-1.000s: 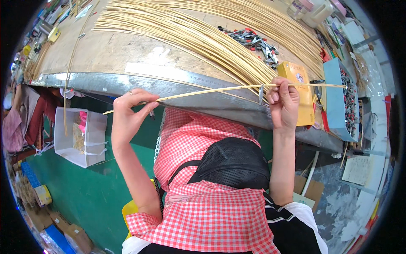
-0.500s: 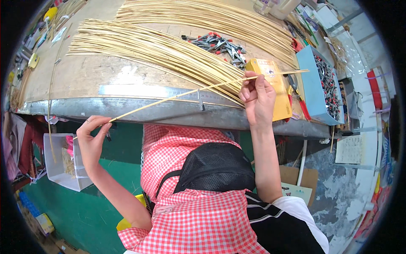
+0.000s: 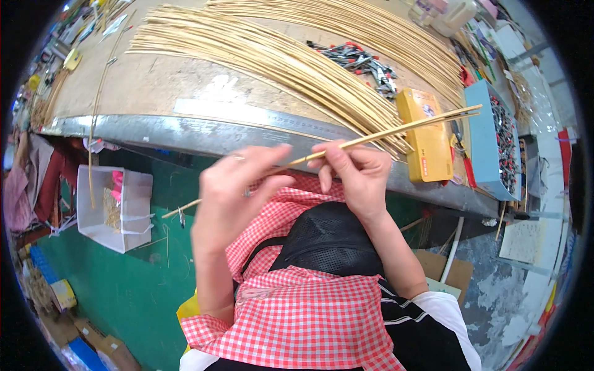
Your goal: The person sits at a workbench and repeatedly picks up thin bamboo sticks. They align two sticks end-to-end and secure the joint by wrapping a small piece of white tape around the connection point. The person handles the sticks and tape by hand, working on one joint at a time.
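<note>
Bamboo strip (image 3: 396, 131) pinched in fingers of right hand (image 3: 359, 176) and, seemingly, left hand (image 3: 232, 198).

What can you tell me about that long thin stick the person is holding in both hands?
The stick is a slender, pale yellow strip that looks like split bamboo or cane. It slants across the view, its upper end reaching over the yellow box at the workbench edge, its lower end poking out below the left hand. Both hands pinch it near its middle, the right hand from beneath. It is held in the air, clear of the fanned piles of similar strips.
</note>
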`<state>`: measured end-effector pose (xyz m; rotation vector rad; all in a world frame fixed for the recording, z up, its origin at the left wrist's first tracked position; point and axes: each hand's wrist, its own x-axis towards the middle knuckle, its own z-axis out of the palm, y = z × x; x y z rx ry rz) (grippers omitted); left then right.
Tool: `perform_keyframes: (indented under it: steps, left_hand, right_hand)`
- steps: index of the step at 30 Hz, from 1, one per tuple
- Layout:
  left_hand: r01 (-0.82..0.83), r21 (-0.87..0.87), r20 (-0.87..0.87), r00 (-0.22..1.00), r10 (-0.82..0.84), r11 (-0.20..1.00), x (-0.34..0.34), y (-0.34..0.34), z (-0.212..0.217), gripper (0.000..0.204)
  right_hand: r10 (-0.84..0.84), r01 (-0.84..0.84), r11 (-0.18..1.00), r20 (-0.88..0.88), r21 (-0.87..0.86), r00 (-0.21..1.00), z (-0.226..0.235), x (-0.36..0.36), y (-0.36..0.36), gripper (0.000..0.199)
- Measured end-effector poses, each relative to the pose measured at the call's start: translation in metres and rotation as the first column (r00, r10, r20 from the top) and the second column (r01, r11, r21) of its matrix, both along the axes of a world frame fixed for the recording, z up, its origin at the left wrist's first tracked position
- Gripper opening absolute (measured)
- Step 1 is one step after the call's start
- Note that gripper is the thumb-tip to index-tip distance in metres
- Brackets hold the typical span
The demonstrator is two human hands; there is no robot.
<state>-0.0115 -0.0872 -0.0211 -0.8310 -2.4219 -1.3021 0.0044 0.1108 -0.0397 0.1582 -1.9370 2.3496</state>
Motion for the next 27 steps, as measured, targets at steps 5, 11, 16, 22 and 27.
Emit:
perform_keyframes:
  steps: [5,11,16,22,27]
  left_hand:
    - [0.041,0.086,0.039,0.998,-0.044,0.995,0.005,0.011,-0.013,0.016]
    - [0.063,0.015,0.056,0.996,-0.064,0.998,0.003,0.010,-0.010,0.016]
    - [0.184,0.217,0.252,0.938,-0.237,0.959,-0.005,0.011,-0.018,0.007]
    - [0.174,0.470,0.615,0.639,-0.463,0.865,-0.005,0.009,-0.027,0.021]
    - [0.100,0.478,0.453,0.823,-0.342,0.873,-0.002,0.018,-0.030,0.019]
  right_hand:
    - [0.090,-0.092,0.992,0.023,0.083,0.996,0.003,0.003,0.001,0.012]
    - [0.020,-0.024,0.993,-0.030,-0.117,0.999,0.002,0.000,0.017,0.010]
    - [0.070,-0.073,0.997,-0.065,-0.036,0.995,0.006,0.002,0.016,0.006]
    - [0.211,-0.180,0.968,-0.175,0.173,0.962,0.012,-0.003,0.009,0.005]
    - [0.372,-0.292,0.870,-0.141,0.398,0.917,0.021,-0.019,0.028,0.018]
